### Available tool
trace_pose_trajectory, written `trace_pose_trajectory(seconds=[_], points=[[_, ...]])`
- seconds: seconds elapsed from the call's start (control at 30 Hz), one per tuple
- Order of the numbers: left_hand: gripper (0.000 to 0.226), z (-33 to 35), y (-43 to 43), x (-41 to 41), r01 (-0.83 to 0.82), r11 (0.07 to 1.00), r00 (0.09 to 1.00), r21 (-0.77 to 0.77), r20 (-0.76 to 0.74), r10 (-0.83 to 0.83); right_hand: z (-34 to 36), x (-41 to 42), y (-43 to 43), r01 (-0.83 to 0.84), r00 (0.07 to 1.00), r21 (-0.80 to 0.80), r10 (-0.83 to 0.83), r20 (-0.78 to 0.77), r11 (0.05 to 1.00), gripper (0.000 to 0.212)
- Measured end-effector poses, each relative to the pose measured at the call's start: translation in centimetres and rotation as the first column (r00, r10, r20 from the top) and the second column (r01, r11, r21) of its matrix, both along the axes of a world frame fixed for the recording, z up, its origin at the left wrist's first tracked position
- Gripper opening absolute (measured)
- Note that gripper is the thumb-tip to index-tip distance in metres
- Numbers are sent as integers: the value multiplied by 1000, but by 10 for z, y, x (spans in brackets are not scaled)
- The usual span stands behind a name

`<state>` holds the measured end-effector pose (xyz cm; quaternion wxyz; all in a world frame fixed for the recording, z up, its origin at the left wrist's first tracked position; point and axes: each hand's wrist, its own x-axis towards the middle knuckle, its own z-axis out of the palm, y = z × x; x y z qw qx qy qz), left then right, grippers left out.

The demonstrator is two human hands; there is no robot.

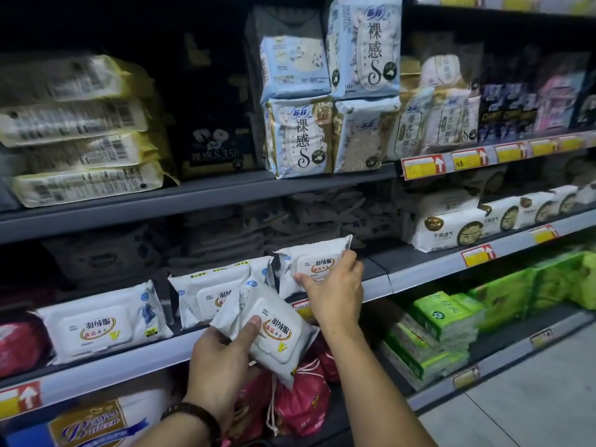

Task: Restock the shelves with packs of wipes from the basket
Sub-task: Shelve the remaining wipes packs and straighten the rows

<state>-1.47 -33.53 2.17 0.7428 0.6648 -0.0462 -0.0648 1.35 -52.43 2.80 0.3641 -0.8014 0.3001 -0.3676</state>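
Against the front rail of the grey shelf [129, 369], each hand holds one pack of wipes. The left hand [222, 359] grips the nearer pack [267, 330] at its lower left corner. Its thumb is pressed flat on the front face and its other fingers are hidden behind, so the pack tilts up and to the right from that grip. The pack is a soft white pouch with a raised rectangular flip lid. An oval label ringed in orange and red carries dark Chinese characters, with a small yellow mark near the lid's lower corner and a faint line drawing by the crimped top seam.

Up and to the right of it, the right hand [335, 291] pinches the second pack [309, 262], which has the same design, along its right edge. The thumb lies on the front and the fingertips curl over the side. This pack stands nearly upright over the shelf, its top corner pointing away from the hand.

Behind the nearer pack a third pack [206, 291] leans on the shelf; I cannot tell whether the two touch. Farther left of the left hand a fourth pack [103, 321] lies face out. Below both wrists sit red drawstring bags [303, 401]. Right of the right forearm are stacked green packs [442, 321]. A dark bead bracelet [193, 414] circles the left wrist.
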Motion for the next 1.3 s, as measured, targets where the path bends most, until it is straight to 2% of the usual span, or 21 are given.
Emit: trace_pose_trajectory(seconds=[0.07,0.13,0.23,0.3,0.33,0.43,0.5,0.53,0.6,0.7,0.77,0.83,0.9,0.93,0.97,1.0,1.07,1.1,1.17,1.23,1.3], points=[[15,0,0,1,-7,1000,1000,7,1,7,4,-2,-10,-57,997,11,58,-56,998,86],[16,0,-2,4,-21,1000,1000,10,5,21,10,-7,-26,-97,994,57,100,-50,994,71],[18,1,-11,8,-36,999,999,-15,-3,36,25,-26,-47,-54,998,121,55,-10,991,51],[19,8,-21,7,-46,997,999,-59,-19,45,39,-43,-60,-67,992,163,83,-90,984,33],[18,11,-28,6,-48,996,999,-69,-14,47,49,-52,-64,-129,978,213,160,-135,968,33],[15,24,-52,3,-41,994,998,-103,32,45,79,-76,-57,-377,848,452,498,-182,808,46],[20,33,-69,-1,6,989,998,-149,60,3,91,-86,-45,-455,771,483,603,-207,748,44],[22,37,-77,-3,30,986,997,-162,74,-19,95,-90,-41,-472,767,459,607,-206,753,42],[29,47,-90,-7,92,984,991,-151,115,-75,96,-89,-43,-459,822,387,547,-156,800,43],[38,57,-104,-3,243,965,960,-95,166,-226,90,-84,-59,-424,872,352,482,-91,834,75],[47,60,-109,3,329,944,924,-10,212,-319,83,-82,-71,-419,881,369,470,-58,830,83],[50,59,-112,11,383,909,853,162,317,-416,74,-78,-82,-390,909,412,417,27,824,74],[45,53,-113,23,331,813,687,478,469,-555,62,-71,-92,-323,945,477,304,120,817,66],[45,46,-113,33,196,729,567,656,531,-630,55,-66,-97,-272,962,492,227,150,827,71],[46,39,-116,43,-38,631,428,775,583,-691,48,-62,-102,-198,978,486,136,159,851,81],[46,32,-119,51,-276,541,273,794,605,-748,43,-58,-107,-110,989,455,51,142,884,91],[51,20,-129,66,-533,373,79,759,484,-871,34,-52,-115,30,990,353,-77,119,935,100],[54,15,-134,74,-602,299,39,740,402,-915,29,-49,-118,73,985,307,-117,128,949,100],[58,8,-138,92,-684,236,5,690,328,-945,18,-41,-122,127,973,246,-169,157,961,102],[60,2,-141,105,-700,233,-13,675,315,-949,3,-35,-125,157,964,203,-194,181,967,104],[56,-4,-140,112,-680,270,-30,682,342,-939,-9,-30,-126,182,962,143,-206,180,973,106]])
